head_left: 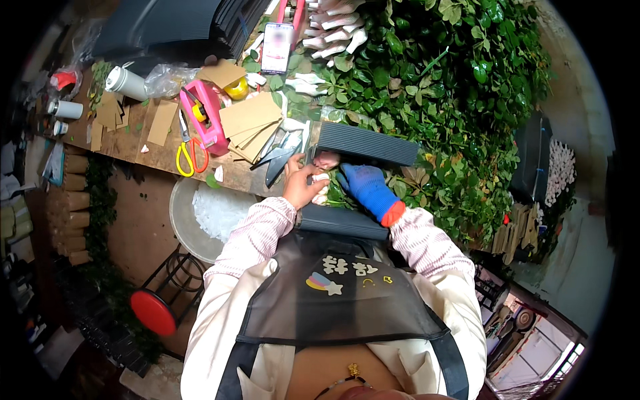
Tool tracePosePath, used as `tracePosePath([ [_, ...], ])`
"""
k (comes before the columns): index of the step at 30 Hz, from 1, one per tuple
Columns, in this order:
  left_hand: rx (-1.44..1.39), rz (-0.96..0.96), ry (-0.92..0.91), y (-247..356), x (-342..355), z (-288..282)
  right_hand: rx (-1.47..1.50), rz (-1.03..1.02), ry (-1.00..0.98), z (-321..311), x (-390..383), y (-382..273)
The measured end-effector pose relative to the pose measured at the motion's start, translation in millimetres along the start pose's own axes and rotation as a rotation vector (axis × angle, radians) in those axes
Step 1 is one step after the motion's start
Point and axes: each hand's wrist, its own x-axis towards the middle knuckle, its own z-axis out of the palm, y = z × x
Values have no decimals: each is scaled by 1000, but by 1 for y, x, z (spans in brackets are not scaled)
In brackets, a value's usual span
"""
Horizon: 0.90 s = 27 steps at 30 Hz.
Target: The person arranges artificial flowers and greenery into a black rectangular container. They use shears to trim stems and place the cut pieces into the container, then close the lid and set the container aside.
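My bare left hand (303, 181) bends over pale rose heads (321, 189), its thumb and fingers closed at one of them. A pinkish rose bundle end (326, 161) lies just beyond the fingertips. My right hand (367, 191), in a blue glove with an orange cuff, rests among green leafy stems (339, 197) beside the roses. Its fingers curl down, and what they grip is hidden. Beyond both hands lies a dark corrugated sheet (368, 144); a second dark corrugated piece (343, 222) lies at the near side, against my apron.
Leafy stems (440, 100) heap over the right side. Left of my hands are brown card pieces (250, 123), a pink tape dispenser (205, 119), scissors (189, 148), a dark-bladed knife (275, 165) and a phone (277, 48). A round tub (183, 223) stands below the table edge near a red stool (154, 312).
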Motion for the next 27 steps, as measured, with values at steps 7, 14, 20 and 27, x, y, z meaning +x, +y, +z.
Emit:
tracePosePath([
  [7, 5, -44, -60, 2, 0, -3, 82, -13, -91, -7, 13, 1],
  [14, 106, 1, -132, 6, 17, -8, 70, -109, 70, 27, 18, 11],
  [20, 144, -120, -140, 16, 29, -4, 138, -60, -2, 15, 13, 10],
  [27, 150, -52, -34, 17, 21, -2, 562, -58, 235, -14, -12, -1],
])
